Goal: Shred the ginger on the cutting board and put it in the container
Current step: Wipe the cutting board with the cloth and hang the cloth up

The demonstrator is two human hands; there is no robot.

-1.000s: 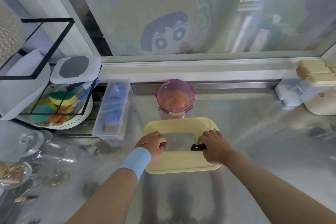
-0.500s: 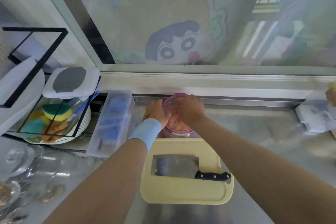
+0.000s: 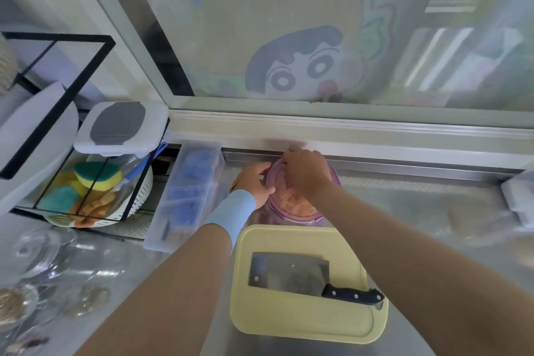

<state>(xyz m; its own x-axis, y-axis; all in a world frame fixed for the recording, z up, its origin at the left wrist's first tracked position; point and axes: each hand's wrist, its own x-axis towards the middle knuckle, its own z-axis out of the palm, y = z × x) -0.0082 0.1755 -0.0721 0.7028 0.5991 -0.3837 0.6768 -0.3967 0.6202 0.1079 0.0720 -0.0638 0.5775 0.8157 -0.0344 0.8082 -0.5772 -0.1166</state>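
Observation:
A round purple container (image 3: 291, 208) with orange shreds inside stands on the counter behind the yellow cutting board (image 3: 306, 324). My left hand (image 3: 254, 182) grips its left rim. My right hand (image 3: 303, 170) lies over its top with fingers curled on the far rim. A cleaver (image 3: 291, 274) with a black handle lies flat on the board. No ginger shows on the board.
A clear plastic organiser (image 3: 187, 193) with blue items sits left of the container. Further left a black wire rack (image 3: 57, 130) holds sponges in a colander (image 3: 98, 196) and a white lidded box (image 3: 121, 127). Glass jars (image 3: 37, 254) stand at the near left. The window sill runs behind.
Both hands left the cleaver on the board and reached back to the purple container. Since half a second ago they have settled onto its rim and top.

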